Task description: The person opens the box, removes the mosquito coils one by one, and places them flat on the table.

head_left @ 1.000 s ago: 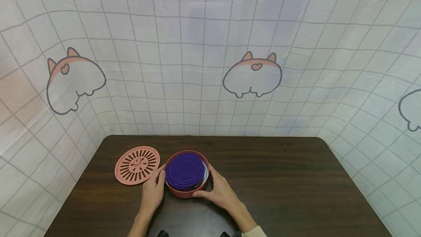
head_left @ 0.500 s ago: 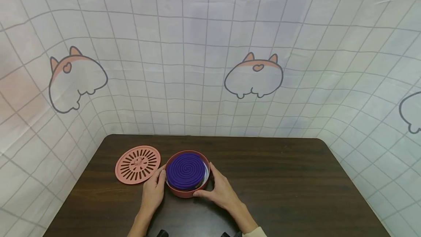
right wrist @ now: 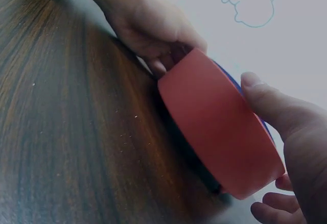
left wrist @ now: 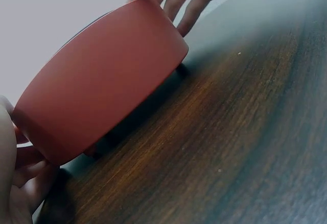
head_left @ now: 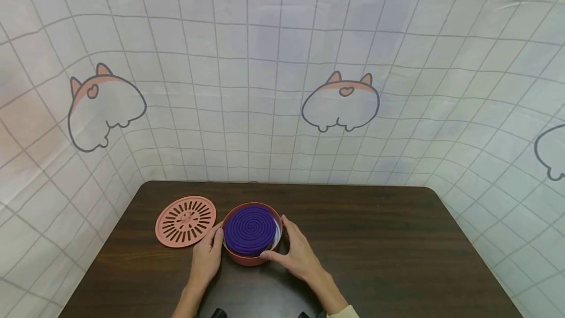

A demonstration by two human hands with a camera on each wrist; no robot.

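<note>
A round red mosquito coil box (head_left: 246, 261) sits on the dark wooden table, with a purple spiral mosquito coil (head_left: 249, 229) lying flat inside its rim. Something white shows at the right beneath the coil. My left hand (head_left: 206, 254) holds the box's left side, thumb along the rim. From the right, my right hand (head_left: 296, 255) grips it, thumb (right wrist: 263, 94) at the top edge near the front and fingers round the far side. In the left wrist view the box wall (left wrist: 107, 71) stands between both hands, with small feet under it.
A pink slotted round lid (head_left: 185, 222) lies to the left of the box, close to my left hand. The brown table (head_left: 375, 249) extends to the right. A white grid-patterned curtain (head_left: 265, 87) with cartoon animals encloses the back and sides.
My right thumb has shifted slightly up toward the rim of the box. The box, coil, lid and left hand stay in nearly the same place.
</note>
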